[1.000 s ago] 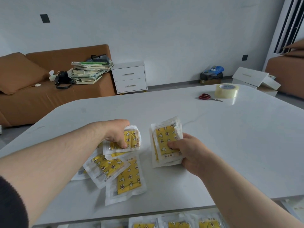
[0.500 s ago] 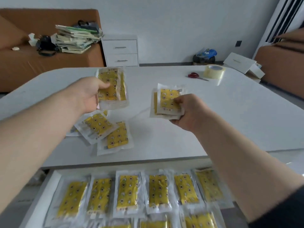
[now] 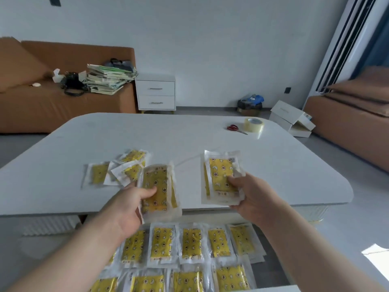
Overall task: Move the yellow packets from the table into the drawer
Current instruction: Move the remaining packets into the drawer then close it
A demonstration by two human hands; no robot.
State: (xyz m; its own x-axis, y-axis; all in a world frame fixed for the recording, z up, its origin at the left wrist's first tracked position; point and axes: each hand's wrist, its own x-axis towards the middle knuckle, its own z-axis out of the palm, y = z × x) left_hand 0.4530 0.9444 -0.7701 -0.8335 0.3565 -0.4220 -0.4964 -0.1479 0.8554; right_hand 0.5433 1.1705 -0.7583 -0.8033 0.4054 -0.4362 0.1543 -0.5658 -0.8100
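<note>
My left hand (image 3: 128,205) grips a small stack of yellow packets (image 3: 161,186) in clear wrappers, held above the table's near edge. My right hand (image 3: 250,197) pinches another stack of yellow packets (image 3: 220,175) beside it. Three loose yellow packets (image 3: 126,169) lie overlapping on the white table (image 3: 189,140), behind my left hand. Below the table edge, the open drawer (image 3: 271,288) holds several yellow packets (image 3: 189,243) laid in rows.
Red scissors (image 3: 235,129) and a roll of clear tape (image 3: 254,124) sit at the table's far right. Beyond are an orange sofa (image 3: 52,102) with stacked papers, a white nightstand (image 3: 155,94), white boxes on the floor (image 3: 292,121) and a second sofa (image 3: 353,119).
Both hands have lifted their packet stacks off the table and drawn them toward me, over the near edge. The view has tilted so the open drawer and its rows show.
</note>
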